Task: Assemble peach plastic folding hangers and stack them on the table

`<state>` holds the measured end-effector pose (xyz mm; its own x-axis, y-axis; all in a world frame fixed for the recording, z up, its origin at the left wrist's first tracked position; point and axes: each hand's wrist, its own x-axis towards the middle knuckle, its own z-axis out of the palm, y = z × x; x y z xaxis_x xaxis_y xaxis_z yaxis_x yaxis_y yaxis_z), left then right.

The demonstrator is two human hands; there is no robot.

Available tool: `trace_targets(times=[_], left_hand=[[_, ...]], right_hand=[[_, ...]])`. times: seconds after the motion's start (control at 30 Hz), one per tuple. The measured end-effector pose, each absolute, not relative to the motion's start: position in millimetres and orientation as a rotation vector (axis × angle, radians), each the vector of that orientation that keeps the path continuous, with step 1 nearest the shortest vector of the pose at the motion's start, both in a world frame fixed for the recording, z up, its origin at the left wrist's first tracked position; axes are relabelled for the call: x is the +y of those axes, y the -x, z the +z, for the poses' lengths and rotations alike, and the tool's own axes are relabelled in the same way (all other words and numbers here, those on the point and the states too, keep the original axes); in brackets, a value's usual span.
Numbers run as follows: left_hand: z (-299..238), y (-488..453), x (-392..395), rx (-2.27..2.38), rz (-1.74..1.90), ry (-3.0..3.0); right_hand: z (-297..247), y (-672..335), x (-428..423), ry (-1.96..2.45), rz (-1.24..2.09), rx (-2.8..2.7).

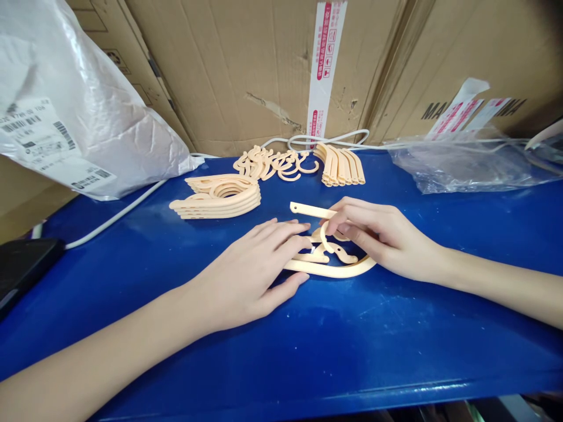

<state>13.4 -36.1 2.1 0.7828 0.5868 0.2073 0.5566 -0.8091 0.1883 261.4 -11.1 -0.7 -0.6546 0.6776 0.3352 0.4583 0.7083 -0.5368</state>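
Cream plastic hanger parts lie between my hands on the blue table. My left hand (253, 272) is laid palm down, fingers stretched out and apart, over the left ends of these parts. A curved hanger arm (336, 271) runs from under it toward my right hand. Above the parts, my right hand (380, 231) has its fingers pinched on a small curved hanger hook (324, 239). A straight hanger arm (310, 209) with a holed end sticks out leftward by those fingers; whether they grip it too is hidden. Between the hands a short wavy hanger piece (343, 253) shows partly.
Behind stand folded hangers (220, 202) in a stack, a heap of hooks (264, 161) and a row of hanger arms (341, 166). Cardboard boxes (246, 64) wall the back. A white parcel bag (109, 123), black phone-like object (30, 266), pale cable (118, 217) and clear plastic bag (461, 167) flank them.
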Motion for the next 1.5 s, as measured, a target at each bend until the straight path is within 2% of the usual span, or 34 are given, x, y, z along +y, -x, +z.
trace_targets(times=[0.47, 0.7, 0.97, 1.27, 1.5], left_hand=[[1, -14, -37, 1.037, 0.297, -2.996], [4, -14, -37, 1.166, 0.367, -2.944], [-2, -12, -31, 0.996, 0.137, -2.778], [-2, -11, -30, 1.002, 0.146, -2.778], [0, -12, -32, 1.004, 0.192, -2.833]], right_hand=[[-11, -262, -3, 1.059, 0.457, -2.263], [-9, -262, -5, 1.01, 0.581, -2.214], [-6, -264, -5, 0.946, 0.671, -2.19], [-3, -263, -5, 0.85, 0.863, -2.202], [-9, -263, -1, 0.955, 0.717, -2.102]])
